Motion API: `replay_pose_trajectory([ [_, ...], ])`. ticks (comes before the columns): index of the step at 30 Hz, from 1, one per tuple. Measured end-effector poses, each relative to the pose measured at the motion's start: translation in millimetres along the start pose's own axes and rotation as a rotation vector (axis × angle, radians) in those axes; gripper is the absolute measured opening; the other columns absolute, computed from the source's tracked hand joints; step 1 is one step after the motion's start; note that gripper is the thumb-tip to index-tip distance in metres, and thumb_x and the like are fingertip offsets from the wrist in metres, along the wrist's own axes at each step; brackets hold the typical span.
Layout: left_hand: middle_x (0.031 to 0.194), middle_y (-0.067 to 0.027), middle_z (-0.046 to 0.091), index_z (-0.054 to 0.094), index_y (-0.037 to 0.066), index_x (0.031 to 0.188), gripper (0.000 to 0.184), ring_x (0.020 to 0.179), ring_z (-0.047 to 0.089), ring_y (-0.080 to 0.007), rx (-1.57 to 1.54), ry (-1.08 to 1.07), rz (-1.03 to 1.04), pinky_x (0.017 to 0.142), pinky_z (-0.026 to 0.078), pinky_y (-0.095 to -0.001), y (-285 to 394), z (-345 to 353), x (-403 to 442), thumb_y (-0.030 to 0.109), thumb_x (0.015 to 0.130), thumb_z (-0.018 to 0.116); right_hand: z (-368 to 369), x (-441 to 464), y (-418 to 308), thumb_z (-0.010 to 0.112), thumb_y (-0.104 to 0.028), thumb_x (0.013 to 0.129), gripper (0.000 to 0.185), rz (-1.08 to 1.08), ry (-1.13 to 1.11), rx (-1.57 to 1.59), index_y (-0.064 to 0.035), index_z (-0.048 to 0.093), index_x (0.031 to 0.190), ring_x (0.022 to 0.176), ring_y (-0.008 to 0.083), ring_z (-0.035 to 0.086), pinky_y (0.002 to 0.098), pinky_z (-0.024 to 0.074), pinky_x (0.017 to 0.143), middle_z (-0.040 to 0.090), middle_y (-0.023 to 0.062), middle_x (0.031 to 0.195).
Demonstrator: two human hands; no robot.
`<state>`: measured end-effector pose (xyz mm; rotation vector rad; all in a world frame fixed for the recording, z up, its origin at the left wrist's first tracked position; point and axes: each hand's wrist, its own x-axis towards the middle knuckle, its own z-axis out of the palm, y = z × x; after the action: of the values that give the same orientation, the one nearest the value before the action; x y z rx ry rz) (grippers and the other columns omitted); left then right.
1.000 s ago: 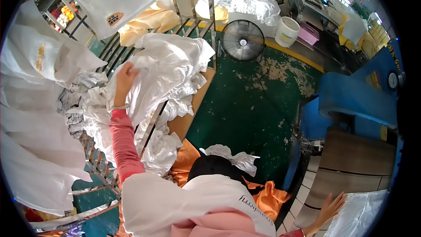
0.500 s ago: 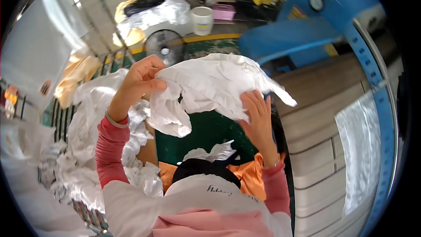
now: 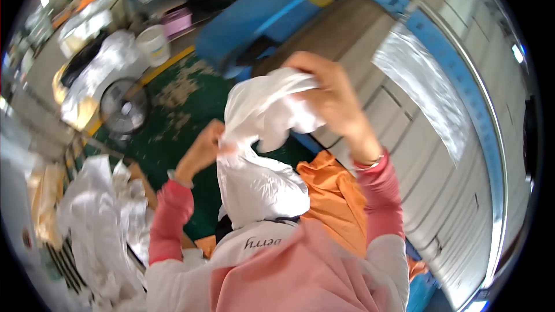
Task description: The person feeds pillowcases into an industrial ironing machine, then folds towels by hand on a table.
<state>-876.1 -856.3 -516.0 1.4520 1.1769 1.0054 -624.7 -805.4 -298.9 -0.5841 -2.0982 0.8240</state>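
Stretching between the two hands, a white cloth hung in the air before the person's chest, its lower folds bunched and drooping close to the white shirt. The left hand pinched the cloth narrowly at its left edge, the fingertips somewhat blurred. The right hand, higher up, was closed over the upper right edge, gathering the fabric between thumb and fingers. An orange cloth lay below the right forearm, just beside the near left edge of the slatted beige bed. On that bed a flat, shiny pale sheet was spread along the far right edge, near the blue perforated rail. A blue machine arm stood by the bed's upper left corner. To the left, a heap of white cloths rested on a slatted metal rack, reaching its right edge. Across the green floor, a round fan stood at the yellow line, with a white bucket and a pink bin beyond it.
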Motion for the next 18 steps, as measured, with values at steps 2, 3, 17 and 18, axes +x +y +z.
replay_pose_trajectory([
  [2,0.123,-0.0061,0.05,0.045,0.002,0.125,0.067,0.111,0.047,-0.016,-0.269,-0.395,-0.046,0.095,0.04,-0.031,-13.6,57.5,-24.0,0.02,0.07,0.079,7.3,-0.2,-22.0,0.059,-0.002,0.077,0.017,0.063,0.136,0.179,0.0018,0.058,0.093,0.074,0.0082,0.054,0.0236,0.0434,0.065,0.059,0.0025,0.078],
  [3,0.136,-0.0091,0.045,0.039,0.001,0.138,0.081,0.12,0.043,-0.018,-0.443,-0.577,-0.16,0.103,0.036,-0.0324,-25.0,87.4,-41.2,0.022,0.07,0.079,2.6,0.9,-33.4,0.057,-0.002,0.079,0.016,0.116,0.219,0.291,0.0019,0.058,0.095,0.073,0.0069,0.055,0.0211,0.0433,0.065,0.059,0.0012,0.08],
  [17,0.105,-0.0164,0.067,0.063,-0.003,0.112,0.05,0.091,0.064,-0.0269,0.026,-0.565,-0.047,0.084,0.049,-0.0342,-241.9,66.2,-50.1,0.03,0.075,0.07,-91.6,-109.5,-107.2,0.058,-0.008,0.079,0.035,-0.296,0.997,-0.189,-0.0002,0.057,0.112,0.091,0.023,0.063,0.0311,0.0521,0.077,0.061,0.0128,0.105],
  [18,0.103,-0.0194,0.067,0.062,-0.004,0.113,0.049,0.09,0.065,-0.0274,-0.046,-0.605,-0.119,0.085,0.05,-0.0343,-229.5,30.6,-54.5,0.026,0.075,0.068,-78.3,-128.3,-109.7,0.061,-0.01,0.076,0.035,-0.14,0.831,-0.274,-0.0003,0.058,0.11,0.088,0.0237,0.064,0.0313,0.0527,0.075,0.063,0.0124,0.102],
])
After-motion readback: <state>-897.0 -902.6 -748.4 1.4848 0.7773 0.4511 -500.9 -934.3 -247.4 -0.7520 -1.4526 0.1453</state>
